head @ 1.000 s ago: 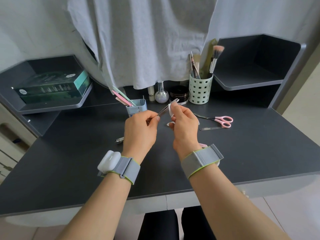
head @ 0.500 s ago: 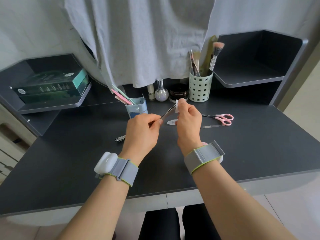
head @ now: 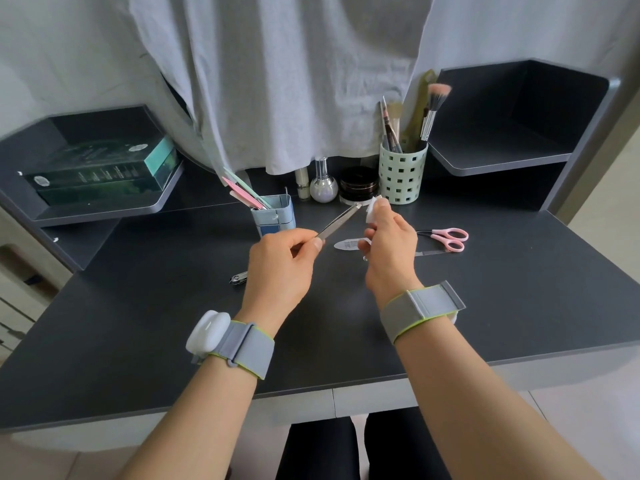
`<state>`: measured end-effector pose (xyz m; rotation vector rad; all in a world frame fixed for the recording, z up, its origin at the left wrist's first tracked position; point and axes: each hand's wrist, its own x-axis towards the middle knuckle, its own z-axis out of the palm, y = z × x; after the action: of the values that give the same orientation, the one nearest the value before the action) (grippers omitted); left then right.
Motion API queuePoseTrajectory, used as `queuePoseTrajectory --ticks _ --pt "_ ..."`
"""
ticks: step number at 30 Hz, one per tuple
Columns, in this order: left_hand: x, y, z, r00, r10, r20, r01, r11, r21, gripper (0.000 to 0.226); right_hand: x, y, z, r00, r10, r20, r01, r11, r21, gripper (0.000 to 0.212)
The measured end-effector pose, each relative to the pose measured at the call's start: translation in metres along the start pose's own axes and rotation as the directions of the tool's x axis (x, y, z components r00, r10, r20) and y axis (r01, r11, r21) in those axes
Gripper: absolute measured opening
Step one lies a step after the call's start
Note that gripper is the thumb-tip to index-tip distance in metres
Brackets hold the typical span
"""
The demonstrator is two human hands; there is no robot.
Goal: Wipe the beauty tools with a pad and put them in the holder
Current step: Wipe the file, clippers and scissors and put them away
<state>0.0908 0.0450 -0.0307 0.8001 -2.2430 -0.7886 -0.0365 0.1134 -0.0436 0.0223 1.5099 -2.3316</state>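
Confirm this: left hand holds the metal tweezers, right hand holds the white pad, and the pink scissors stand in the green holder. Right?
Not quite. In the head view the pink scissors lie flat on the desk, not in the green holder. Left hand with tweezers and right hand with pad are right.

matt dark desk top (head: 519, 306), shiny metal tweezers (head: 337, 221), wrinkled grey cloth (head: 277, 81) behind.

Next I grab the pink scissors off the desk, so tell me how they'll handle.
The scissors look small and thin, so probably light. They lie flat on the desk, so they should slide rather than roll when pushed. The blades seem closed; lifted by one pink loop, they may swing open.
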Motion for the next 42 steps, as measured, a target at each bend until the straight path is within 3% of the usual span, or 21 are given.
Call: queuePoseTrajectory --ticks 4,9,13,16,18,29,38,42 --pt "0.0 0.002 0.004 0.999 -0.027 -0.033 0.025 0.999 -0.046 0.016 -0.003 0.011 -0.001 0.997 0.05 0.058 -0.05 0.999 -0.003 0.028" --pt "-0.001 0.007 0.006 0.999 -0.036 -0.036 0.033 0.994 -0.1 0.014 -0.018 0.015 0.003 0.962 0.044 0.27 -0.06 0.997 0.05 0.022" --pt "-0.001 0.007 0.005 0.998 -0.05 -0.036 0.046 0.994 -0.096 0.014 -0.021 0.01 0.003 0.912 0.044 0.409 -0.09 0.991 0.094 0.032" --pt "0.001 0.007 0.003 0.996 -0.076 -0.037 0.071 0.991 -0.113 0.014 -0.02 0.007 0.0 0.897 0.046 0.44 -0.113 0.985 0.128 0.033" --pt "0.001 0.007 0.003 0.995 -0.092 -0.031 0.087 0.988 -0.128 0.013 -0.018 0.009 -0.001 0.891 0.005 0.453 -0.048 0.995 0.084 0.029" --pt "-0.001 0.002 0.001 0.989 -0.143 0.039 0.148 0.964 -0.219 0.013 -0.013 0.008 0.004 0.935 -0.064 0.348 0.046 0.997 0.061 0.026" --pt "-0.001 0.005 0.002 0.992 -0.123 0.04 0.129 0.972 -0.197 0.013 -0.014 0.006 0.007 0.953 -0.167 0.253 0.184 0.982 -0.046 0.03" --pt "0.0 0.007 0.002 0.992 -0.12 0.038 0.126 0.973 -0.192 0.013 -0.012 0.006 0.01 0.963 -0.18 0.201 0.198 0.978 -0.072 0.021"
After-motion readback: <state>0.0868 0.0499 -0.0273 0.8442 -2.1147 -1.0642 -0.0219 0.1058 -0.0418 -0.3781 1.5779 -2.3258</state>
